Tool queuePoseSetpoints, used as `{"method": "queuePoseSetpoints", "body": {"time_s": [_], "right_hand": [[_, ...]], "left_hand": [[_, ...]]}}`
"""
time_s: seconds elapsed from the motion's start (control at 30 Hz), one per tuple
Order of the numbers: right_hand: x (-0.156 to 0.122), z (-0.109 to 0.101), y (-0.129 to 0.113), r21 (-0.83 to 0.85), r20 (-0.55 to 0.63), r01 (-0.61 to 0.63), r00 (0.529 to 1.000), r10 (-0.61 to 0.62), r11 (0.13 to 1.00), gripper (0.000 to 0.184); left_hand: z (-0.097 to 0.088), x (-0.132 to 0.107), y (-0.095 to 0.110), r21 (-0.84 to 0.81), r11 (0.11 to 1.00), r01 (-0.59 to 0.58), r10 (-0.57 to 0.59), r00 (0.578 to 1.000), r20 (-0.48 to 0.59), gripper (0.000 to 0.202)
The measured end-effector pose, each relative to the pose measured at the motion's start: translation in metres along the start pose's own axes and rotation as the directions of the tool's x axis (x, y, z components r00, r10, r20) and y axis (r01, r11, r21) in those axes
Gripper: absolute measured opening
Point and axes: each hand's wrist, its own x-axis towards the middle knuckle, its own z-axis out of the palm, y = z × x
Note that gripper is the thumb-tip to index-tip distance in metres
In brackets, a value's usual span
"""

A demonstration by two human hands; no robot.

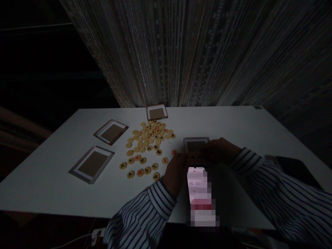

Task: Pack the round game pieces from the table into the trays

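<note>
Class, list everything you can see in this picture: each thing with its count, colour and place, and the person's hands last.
table: one, white, across the middle
discs: many, tan with red or black marks, loose at table centre
trays: four, pale rims and brown insides, three left of and behind the discs, one by the hands
timer: one, white and pink, reads 00:00, between the wrists
flat object: one, dark, right table edge
curtain: one, grey striped, behind table
cable: one, white, below near-left edge
left hand: one, shadowed, striped sleeve, by nearest discs
right hand: one, shadowed, striped sleeve, at nearest tray
</note>
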Motion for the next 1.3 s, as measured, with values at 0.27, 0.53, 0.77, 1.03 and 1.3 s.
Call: {"method": "queuePoseSetpoints", "body": {"time_s": [0.27,0.53,0.77,1.03,1.3], "right_hand": [[0.0,-0.005,-0.005,-0.055,0.017,-0.045,0.999,0.046,0.997,0.024],[0.0,-0.005,-0.006,-0.067,-0.069,0.019,0.997,-0.023,0.998,0.019],[0.011,-0.007,-0.021,-0.113,-0.103,0.1,0.988,-0.112,0.988,0.017],[0.012,-0.004,-0.022,-0.073,-0.105,0.1,0.989,-0.107,0.992,0.019],[-0.004,0.001,0.003,0.049,-0.201,-0.053,0.978,0.062,0.997,0.028]], "left_hand": [[0.002,0.001,-0.002,-0.004,1.0,-0.012,0.012,1.0,-0.01,0.022],[0.003,0.001,-0.002,-0.029,0.999,-0.02,0.019,0.999,-0.028,0.024],[0.0,0.0,0.0,-0.025,0.999,-0.028,0.028,1.0,-0.012,0.024],[0.0,0.001,0.002,-0.033,0.999,0.003,-0.003,1.0,-0.01,0.024],[-0.003,-0.005,0.0,-0.041,0.999,-0.013,0.012,1.0,-0.009,0.024]]}}
